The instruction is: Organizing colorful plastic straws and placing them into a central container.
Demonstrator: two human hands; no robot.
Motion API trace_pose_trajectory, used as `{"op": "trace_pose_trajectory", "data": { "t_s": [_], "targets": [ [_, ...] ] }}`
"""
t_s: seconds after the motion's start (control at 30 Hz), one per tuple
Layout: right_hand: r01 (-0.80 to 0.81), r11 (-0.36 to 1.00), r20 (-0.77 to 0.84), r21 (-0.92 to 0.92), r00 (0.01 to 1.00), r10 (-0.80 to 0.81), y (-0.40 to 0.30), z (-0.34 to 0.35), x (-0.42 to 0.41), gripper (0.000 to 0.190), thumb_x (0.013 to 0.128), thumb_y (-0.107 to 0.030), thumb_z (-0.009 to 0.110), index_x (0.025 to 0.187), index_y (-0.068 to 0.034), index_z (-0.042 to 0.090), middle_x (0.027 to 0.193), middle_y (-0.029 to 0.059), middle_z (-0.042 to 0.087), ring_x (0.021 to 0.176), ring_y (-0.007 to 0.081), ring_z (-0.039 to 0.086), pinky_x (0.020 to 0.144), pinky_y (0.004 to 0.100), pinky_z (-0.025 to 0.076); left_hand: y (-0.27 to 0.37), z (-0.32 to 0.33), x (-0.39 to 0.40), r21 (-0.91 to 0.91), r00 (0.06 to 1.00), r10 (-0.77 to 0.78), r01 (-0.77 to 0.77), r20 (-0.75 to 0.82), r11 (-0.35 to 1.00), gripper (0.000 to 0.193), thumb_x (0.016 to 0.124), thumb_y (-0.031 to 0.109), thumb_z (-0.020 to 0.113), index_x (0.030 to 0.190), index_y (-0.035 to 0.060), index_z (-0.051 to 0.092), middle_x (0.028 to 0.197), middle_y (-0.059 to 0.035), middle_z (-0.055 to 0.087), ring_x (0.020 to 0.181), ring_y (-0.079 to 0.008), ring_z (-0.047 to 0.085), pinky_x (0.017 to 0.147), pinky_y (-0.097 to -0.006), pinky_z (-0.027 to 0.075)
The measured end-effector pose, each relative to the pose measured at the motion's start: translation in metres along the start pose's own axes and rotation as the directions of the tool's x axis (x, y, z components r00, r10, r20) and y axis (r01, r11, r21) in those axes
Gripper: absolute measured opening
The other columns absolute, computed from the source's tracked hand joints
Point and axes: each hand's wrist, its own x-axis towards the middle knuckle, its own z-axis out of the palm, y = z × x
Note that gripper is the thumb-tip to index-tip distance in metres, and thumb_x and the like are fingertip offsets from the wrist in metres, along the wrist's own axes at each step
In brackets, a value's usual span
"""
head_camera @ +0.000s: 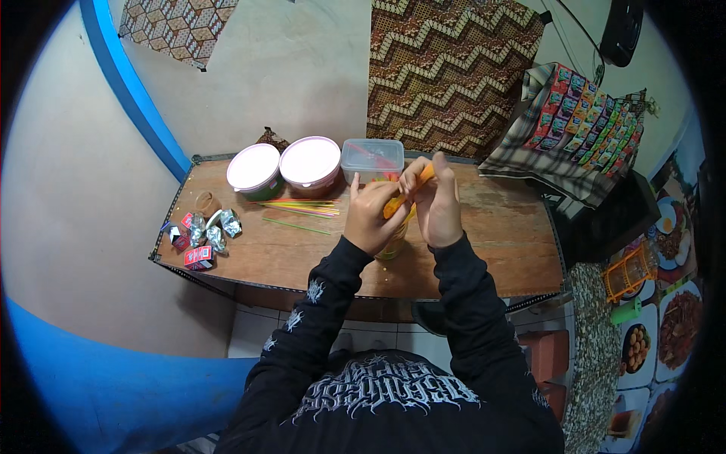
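Observation:
My left hand (371, 215) and my right hand (439, 207) meet over the middle of the wooden table (493, 238), both gripping an orange, bendable strip-like item (425, 175) that slants up to the right between them; its exact kind is unclear. Just below the hands stands a clear, yellowish container (391, 249), mostly hidden by them. Thin colourful sticks (300, 207) lie on the table left of my left hand, with a single green stick (296, 226) apart from the bundle.
Two round tubs with pale lids (257, 167) (310, 163) and a clear rectangular box (372, 154) stand along the back edge. Crumpled foil pieces (215, 235), small red boxes (198, 258) and a brownish cup (207, 202) lie at the left. Plaid cloth (505, 153) and packets (590, 125) are at the right.

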Motion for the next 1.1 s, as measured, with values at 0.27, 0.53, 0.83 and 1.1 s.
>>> {"op": "trace_pose_trajectory", "data": {
  "t_s": [0.27,0.53,0.83,1.1],
  "targets": [
    [-0.014,0.988,-0.142,-0.156,0.99,-0.008,0.012,0.001,0.005,0.025,0.115,-0.015,0.057,0.115,0.002,0.076,0.107,0.0064,0.075,0.102,0.0132,0.071,0.096,0.0287,0.055,0.0,0.001,-0.003,0.084,0.997,-0.059,0.064,-0.054,0.994,0.033,0.095,0.025,0.079,0.122,0.0061,0.075,0.124,-0.0132,0.076,0.132,-0.0357,0.064,0.119,-0.0743,0.031],
    [0.13,0.492,0.052,-0.861,0.984,-0.169,0.045,-0.028,-0.008,0.028,0.107,-0.016,0.066,0.128,-0.004,0.079,0.14,0.0216,0.071,0.141,0.0449,0.057,0.118,0.0505,0.046,-0.007,-0.006,-0.004,0.103,0.995,-0.002,0.012,-0.096,0.995,0.032,0.094,0.009,0.079,0.124,0.0015,0.072,0.125,-0.0178,0.074,0.126,-0.0386,0.066,0.109,-0.0504,0.049],
    [0.099,0.431,0.021,-0.897,0.983,-0.183,0.054,-0.041,-0.02,0.035,0.107,-0.02,0.066,0.137,-0.006,0.075,0.155,0.0227,0.059,0.147,0.0496,0.047,0.123,0.0536,0.04,-0.012,-0.015,-0.003,0.0,0.984,-0.073,0.074,-0.161,0.997,0.047,0.097,0.008,0.077,0.144,0.0089,0.069,0.14,-0.0203,0.066,0.127,-0.0359,0.065,0.11,-0.0459,0.051],
    [0.181,0.223,0.166,-0.958,0.982,-0.087,0.042,-0.04,-0.042,0.039,0.112,-0.022,0.057,0.147,-0.009,0.069,0.156,0.0267,0.057,0.149,0.0508,0.045,0.123,0.0542,0.039,-0.015,-0.015,-0.007,0.223,0.998,0.007,0.008,-0.065,0.975,0.045,0.107,0.019,0.068,0.152,0.0154,0.067,0.156,-0.0246,0.054,0.136,-0.043,0.059,0.114,-0.0477,0.049]
  ]
}}
